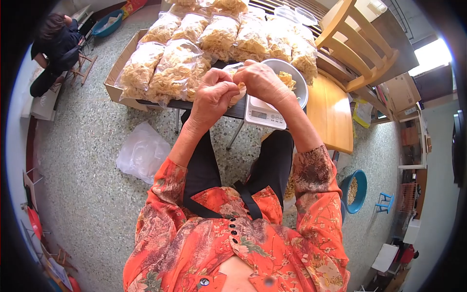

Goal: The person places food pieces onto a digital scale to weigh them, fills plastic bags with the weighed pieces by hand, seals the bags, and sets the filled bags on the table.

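Observation:
My left hand (212, 95) and my right hand (262, 82) meet in front of me, fingers closed in a pinch. Between them is the top of a clear plastic bag (237, 99), mostly hidden behind the hands. Below my right wrist sits a white digital scale (265, 118) at the edge of a dark stool or low table. Behind that wrist stands a round metal bowl (303, 90) with yellowish dried pieces (287, 80) in it. Just past my left hand lie filled bags of pale dried flakes (176, 70).
Several more filled bags (219, 36) are piled in and around a cardboard box (113, 87). A wooden chair (335, 114) stands at the right. On the floor are a white plastic bag (142, 151) and a blue tub (360, 192). Another person (58, 44) sits at far left.

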Demonstrator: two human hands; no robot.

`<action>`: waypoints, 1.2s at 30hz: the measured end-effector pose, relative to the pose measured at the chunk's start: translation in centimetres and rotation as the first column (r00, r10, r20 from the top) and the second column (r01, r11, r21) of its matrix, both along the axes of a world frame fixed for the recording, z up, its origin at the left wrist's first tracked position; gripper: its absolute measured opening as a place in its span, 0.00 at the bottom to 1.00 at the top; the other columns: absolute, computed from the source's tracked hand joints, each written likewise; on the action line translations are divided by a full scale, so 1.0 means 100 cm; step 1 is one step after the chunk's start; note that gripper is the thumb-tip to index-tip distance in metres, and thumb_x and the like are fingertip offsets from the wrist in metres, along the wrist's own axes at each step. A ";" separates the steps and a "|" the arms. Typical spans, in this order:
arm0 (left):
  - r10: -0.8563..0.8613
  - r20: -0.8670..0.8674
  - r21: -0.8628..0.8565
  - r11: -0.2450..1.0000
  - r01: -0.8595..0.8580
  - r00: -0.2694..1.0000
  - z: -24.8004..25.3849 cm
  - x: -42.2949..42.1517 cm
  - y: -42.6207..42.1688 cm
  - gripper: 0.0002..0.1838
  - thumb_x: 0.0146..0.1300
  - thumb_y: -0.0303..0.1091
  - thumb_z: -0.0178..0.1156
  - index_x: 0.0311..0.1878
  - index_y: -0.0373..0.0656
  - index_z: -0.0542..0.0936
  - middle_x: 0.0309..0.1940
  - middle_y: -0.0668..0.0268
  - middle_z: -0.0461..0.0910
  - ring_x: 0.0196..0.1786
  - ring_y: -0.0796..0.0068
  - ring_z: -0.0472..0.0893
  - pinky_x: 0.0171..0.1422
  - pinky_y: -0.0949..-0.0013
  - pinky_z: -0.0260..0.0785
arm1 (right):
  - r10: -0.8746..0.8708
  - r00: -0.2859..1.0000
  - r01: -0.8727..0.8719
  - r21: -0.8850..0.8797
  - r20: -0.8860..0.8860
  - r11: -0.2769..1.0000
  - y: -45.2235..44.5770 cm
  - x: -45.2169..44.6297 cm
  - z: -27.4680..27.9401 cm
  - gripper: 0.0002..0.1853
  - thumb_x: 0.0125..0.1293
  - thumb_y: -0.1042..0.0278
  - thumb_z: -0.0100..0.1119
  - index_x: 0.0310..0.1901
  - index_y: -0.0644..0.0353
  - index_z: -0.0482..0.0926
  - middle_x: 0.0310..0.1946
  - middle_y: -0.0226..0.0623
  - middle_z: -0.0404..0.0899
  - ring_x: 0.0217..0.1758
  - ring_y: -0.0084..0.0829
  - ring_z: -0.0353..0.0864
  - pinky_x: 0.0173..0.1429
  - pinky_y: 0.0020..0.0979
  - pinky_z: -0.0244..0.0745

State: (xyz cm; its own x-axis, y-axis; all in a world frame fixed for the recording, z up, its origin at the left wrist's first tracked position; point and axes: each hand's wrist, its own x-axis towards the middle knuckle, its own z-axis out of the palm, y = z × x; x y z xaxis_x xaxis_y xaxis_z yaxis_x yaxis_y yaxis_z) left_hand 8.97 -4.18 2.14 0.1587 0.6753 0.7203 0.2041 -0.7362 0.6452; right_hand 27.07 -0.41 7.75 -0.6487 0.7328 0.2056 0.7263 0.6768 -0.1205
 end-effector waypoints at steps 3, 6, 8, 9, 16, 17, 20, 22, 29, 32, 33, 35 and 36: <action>-0.003 -0.001 -0.021 1.000 0.003 1.000 0.004 -0.003 0.001 0.07 0.53 0.19 0.72 0.35 0.37 0.86 0.38 0.64 0.78 0.44 0.69 0.81 0.49 0.67 0.75 | 0.011 0.974 -0.008 0.015 -0.225 1.000 -0.004 0.009 0.004 0.05 0.50 0.80 0.64 0.26 0.56 0.82 0.30 0.40 0.84 0.42 0.42 0.85 0.45 0.37 0.80; 0.019 0.001 0.031 0.999 -0.019 1.000 0.004 0.000 0.003 0.06 0.52 0.20 0.71 0.34 0.36 0.85 0.36 0.63 0.77 0.42 0.67 0.81 0.45 0.66 0.75 | 0.086 0.870 -0.070 0.051 -0.485 0.996 -0.010 0.021 0.010 0.07 0.53 0.84 0.59 0.23 0.61 0.76 0.33 0.44 0.85 0.42 0.42 0.87 0.43 0.33 0.80; -0.002 0.013 0.037 0.999 0.001 1.000 0.003 0.001 0.004 0.05 0.53 0.19 0.70 0.34 0.37 0.85 0.36 0.63 0.77 0.42 0.67 0.81 0.47 0.67 0.75 | -0.035 0.775 -0.050 -0.116 -0.631 0.992 -0.016 0.032 0.016 0.10 0.57 0.89 0.51 0.23 0.65 0.72 0.39 0.45 0.88 0.47 0.31 0.88 0.47 0.29 0.81; -0.003 0.024 0.028 1.000 0.002 1.000 0.001 0.003 0.004 0.06 0.54 0.19 0.70 0.34 0.37 0.85 0.36 0.63 0.77 0.42 0.68 0.81 0.47 0.67 0.74 | -0.079 0.756 -0.004 -0.126 -0.650 0.992 -0.017 0.040 0.018 0.09 0.58 0.89 0.50 0.24 0.65 0.72 0.40 0.44 0.88 0.47 0.30 0.88 0.49 0.28 0.81; 0.034 0.022 -0.045 0.998 -0.033 0.999 -0.002 -0.002 0.001 0.06 0.56 0.20 0.71 0.37 0.37 0.86 0.39 0.65 0.79 0.48 0.69 0.81 0.54 0.67 0.74 | -0.421 0.701 0.400 -0.171 -0.576 0.900 -0.027 0.100 0.012 0.08 0.63 0.80 0.58 0.41 0.63 0.84 0.40 0.38 0.88 0.41 0.25 0.85 0.48 0.28 0.80; 0.031 0.022 -0.045 0.999 -0.030 0.999 -0.003 -0.001 0.001 0.06 0.56 0.20 0.71 0.37 0.37 0.86 0.39 0.65 0.79 0.48 0.69 0.81 0.54 0.67 0.74 | -0.444 0.753 0.428 -0.152 -0.486 0.891 -0.029 0.104 0.007 0.09 0.64 0.77 0.63 0.45 0.62 0.85 0.41 0.37 0.88 0.38 0.25 0.83 0.47 0.28 0.79; 0.032 0.000 -0.036 0.999 -0.031 1.000 -0.001 0.000 -0.001 0.06 0.57 0.21 0.72 0.37 0.37 0.86 0.39 0.65 0.79 0.48 0.69 0.81 0.55 0.67 0.74 | -0.447 0.873 0.443 -0.064 -0.196 0.894 -0.032 0.108 -0.007 0.14 0.61 0.72 0.69 0.48 0.60 0.86 0.40 0.38 0.87 0.37 0.28 0.83 0.46 0.30 0.80; 0.030 -0.003 -0.029 0.999 -0.030 1.000 -0.001 0.000 -0.001 0.05 0.57 0.21 0.72 0.37 0.37 0.86 0.39 0.65 0.80 0.48 0.69 0.81 0.55 0.67 0.74 | -0.481 0.862 0.471 -0.100 -0.158 0.877 -0.031 0.107 -0.011 0.18 0.59 0.64 0.72 0.51 0.58 0.85 0.42 0.40 0.86 0.43 0.34 0.85 0.51 0.34 0.80; 0.059 -0.005 0.012 0.998 -0.059 0.998 0.002 -0.005 -0.001 0.06 0.55 0.19 0.71 0.36 0.37 0.86 0.37 0.64 0.80 0.43 0.69 0.82 0.49 0.69 0.75 | -0.542 0.837 0.547 -0.114 0.073 0.830 -0.032 0.096 -0.013 0.27 0.55 0.53 0.72 0.57 0.48 0.82 0.47 0.39 0.86 0.54 0.40 0.84 0.61 0.41 0.76; 0.058 -0.004 0.001 0.998 -0.058 0.998 0.000 -0.006 0.001 0.06 0.55 0.20 0.71 0.36 0.37 0.86 0.37 0.64 0.80 0.44 0.69 0.82 0.49 0.68 0.75 | -0.538 0.840 0.542 -0.159 0.067 0.825 -0.035 0.092 -0.006 0.23 0.56 0.54 0.70 0.55 0.47 0.82 0.46 0.38 0.86 0.54 0.40 0.84 0.61 0.41 0.76; 0.056 -0.008 0.004 0.998 -0.056 0.998 0.001 -0.005 0.001 0.06 0.56 0.20 0.71 0.36 0.37 0.86 0.37 0.64 0.80 0.44 0.69 0.82 0.49 0.68 0.76 | -0.554 0.830 0.556 -0.187 0.064 0.810 -0.037 0.092 -0.005 0.20 0.57 0.55 0.69 0.53 0.47 0.83 0.45 0.39 0.86 0.55 0.41 0.83 0.61 0.41 0.77; 0.047 -0.011 0.007 0.999 -0.046 0.999 0.001 -0.002 0.001 0.06 0.56 0.20 0.71 0.36 0.37 0.86 0.37 0.64 0.80 0.44 0.69 0.83 0.49 0.68 0.76 | -0.568 0.823 0.561 -0.172 0.015 0.809 -0.036 0.092 -0.011 0.17 0.58 0.58 0.68 0.49 0.48 0.83 0.42 0.38 0.86 0.52 0.41 0.84 0.58 0.41 0.77; 0.046 -0.009 0.008 0.999 -0.046 0.999 0.001 -0.001 0.002 0.05 0.56 0.20 0.71 0.36 0.37 0.86 0.37 0.64 0.80 0.44 0.68 0.83 0.49 0.68 0.76 | -0.571 0.820 0.560 -0.155 -0.035 0.814 -0.034 0.092 -0.014 0.14 0.59 0.60 0.68 0.46 0.50 0.84 0.39 0.37 0.86 0.48 0.40 0.85 0.55 0.41 0.78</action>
